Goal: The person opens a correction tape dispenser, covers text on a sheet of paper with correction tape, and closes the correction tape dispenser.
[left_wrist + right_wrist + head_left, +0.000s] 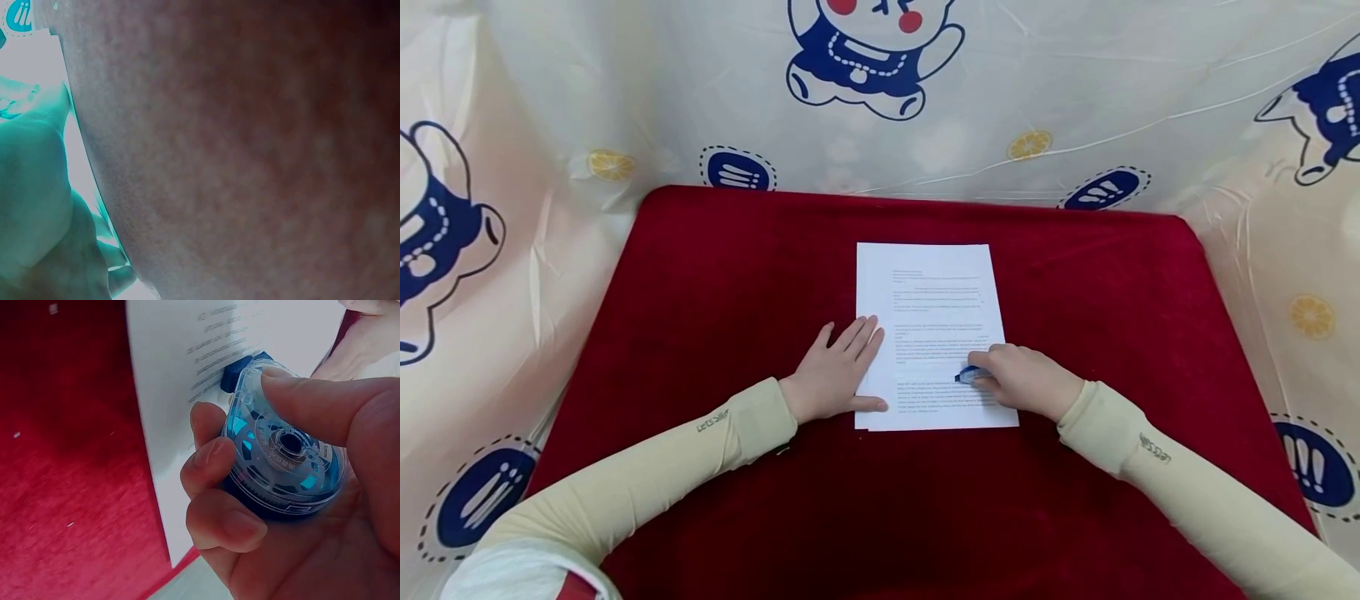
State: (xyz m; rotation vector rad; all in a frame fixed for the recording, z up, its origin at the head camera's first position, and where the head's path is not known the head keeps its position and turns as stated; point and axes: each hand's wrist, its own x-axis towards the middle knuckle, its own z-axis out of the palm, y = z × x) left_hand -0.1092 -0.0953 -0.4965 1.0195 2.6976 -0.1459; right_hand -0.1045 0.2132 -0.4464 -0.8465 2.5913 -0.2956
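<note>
Printed white sheets of paper point(936, 317) lie on the red cloth, their edges slightly offset at the left. My left hand point(833, 373) rests on the left edge of the paper, fingers straight and spread. My right hand point(1028, 380) grips a blue, see-through correction tape dispenser point(284, 440), with the thumb along its top and the fingers curled beneath. The dispenser's blue tip point(959, 377) is at the lower printed paragraph; whether it touches the sheet cannot be told. In the left wrist view, blurred cloth covers most of the frame, with part of the left hand point(37, 187) at the left.
A red velvet cloth point(737, 275) covers the table around the paper. Behind and at both sides hangs a pale curtain point(662, 83) with cartoon figures and orange slices. Small white specks dot the cloth near the right hand.
</note>
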